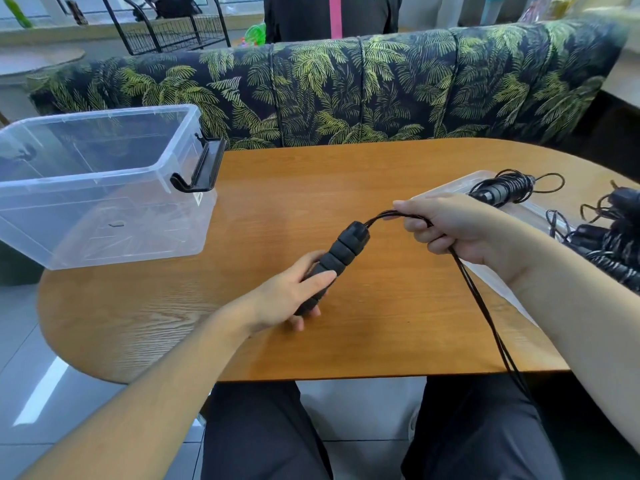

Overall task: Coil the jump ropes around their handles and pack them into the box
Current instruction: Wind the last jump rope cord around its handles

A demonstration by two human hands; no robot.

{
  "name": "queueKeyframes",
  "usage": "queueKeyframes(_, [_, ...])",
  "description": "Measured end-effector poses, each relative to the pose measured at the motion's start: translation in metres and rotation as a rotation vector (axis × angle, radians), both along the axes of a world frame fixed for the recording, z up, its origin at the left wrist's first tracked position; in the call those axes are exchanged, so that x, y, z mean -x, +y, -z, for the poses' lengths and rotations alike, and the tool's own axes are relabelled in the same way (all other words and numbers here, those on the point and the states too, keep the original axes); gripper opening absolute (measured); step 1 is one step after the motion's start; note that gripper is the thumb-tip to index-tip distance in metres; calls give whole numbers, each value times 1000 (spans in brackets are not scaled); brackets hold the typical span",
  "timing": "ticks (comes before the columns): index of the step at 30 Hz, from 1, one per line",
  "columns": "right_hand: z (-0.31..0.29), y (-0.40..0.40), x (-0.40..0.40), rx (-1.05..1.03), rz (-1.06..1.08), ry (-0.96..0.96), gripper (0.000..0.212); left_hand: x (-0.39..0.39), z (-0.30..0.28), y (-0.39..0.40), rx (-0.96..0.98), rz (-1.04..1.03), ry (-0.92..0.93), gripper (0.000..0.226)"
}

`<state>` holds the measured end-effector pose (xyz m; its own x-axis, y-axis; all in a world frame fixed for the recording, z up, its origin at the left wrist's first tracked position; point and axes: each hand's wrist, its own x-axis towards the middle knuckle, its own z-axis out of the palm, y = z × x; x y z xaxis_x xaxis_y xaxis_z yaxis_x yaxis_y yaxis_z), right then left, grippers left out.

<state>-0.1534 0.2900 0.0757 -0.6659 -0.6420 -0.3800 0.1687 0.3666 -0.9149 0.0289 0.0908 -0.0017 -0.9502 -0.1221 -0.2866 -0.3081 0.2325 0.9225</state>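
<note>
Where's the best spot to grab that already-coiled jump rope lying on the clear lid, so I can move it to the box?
Grip the coiled jump rope around its wrapped middle, coming down from above. It lies flat on the lid, and a hand closed over the windings should keep them from unravelling; the loose loop at its far end looks a poor hold.

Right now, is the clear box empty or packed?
Empty: through the clear box only its bare floor shows; no ropes inside.

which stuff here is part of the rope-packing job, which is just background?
Job:
- handles, held by left hand
- rope, gripped by right hand
- clear box
- coiled rope on the lid
- rope pile

Background:
- sofa
- wire rack
- table
</note>
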Motion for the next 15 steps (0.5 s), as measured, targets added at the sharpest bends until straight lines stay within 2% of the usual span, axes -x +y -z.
queueKeyframes(4, [-1, -3, -1, 54, 15, 6, 29, 8, 8, 5, 74, -162, 158, 34])
queueKeyframes(7, [-8, -6, -4, 111, -50, 7, 29, 11, 15, 10, 124, -283, 269, 43])
queueKeyframes(9, [-13, -5, -8, 102, -95, 26, 26, 12, 20, 11, 85, -356, 318, 43])
queueKeyframes(11, [-15, -4, -10, 27, -138, 96, 25, 15, 21, 14, -13, -424, 333, 38])
queueKeyframes(15, [-11, -2, -12, -14, -156, 163, 17, 20, 18, 18, -393, -574, 326, 33])
